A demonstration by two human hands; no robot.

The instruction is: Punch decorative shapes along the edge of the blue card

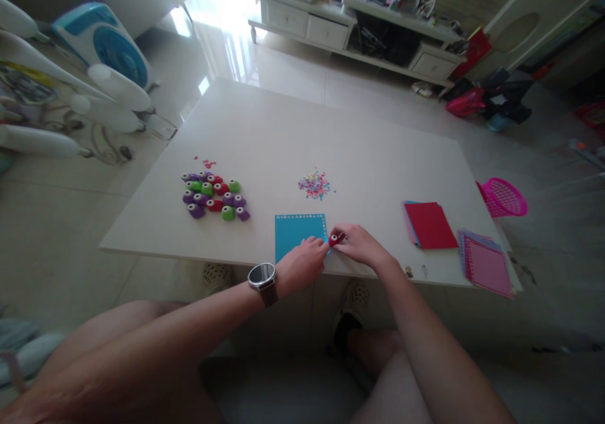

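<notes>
A blue paper sheet (295,234) lies at the table's near edge, with a row of small punched holes along its far and right sides. My right hand (358,242) is closed around a red craft punch (336,239) at the sheet's right edge. Across the lower right part of the sheet lies my left hand (306,261), its fingers reaching to the punch; whether they press only the paper or the punch too is hard to make out. Beyond the sheet is a pile of colourful paper bits (314,185).
Several purple, green and red craft punches (207,188) stand in a group at the left, with red paper bits (208,164) behind them. To the right are a stack of red and blue paper (431,225) and punched pink sheets (489,263). A pink basket (505,197) stands beyond the right edge.
</notes>
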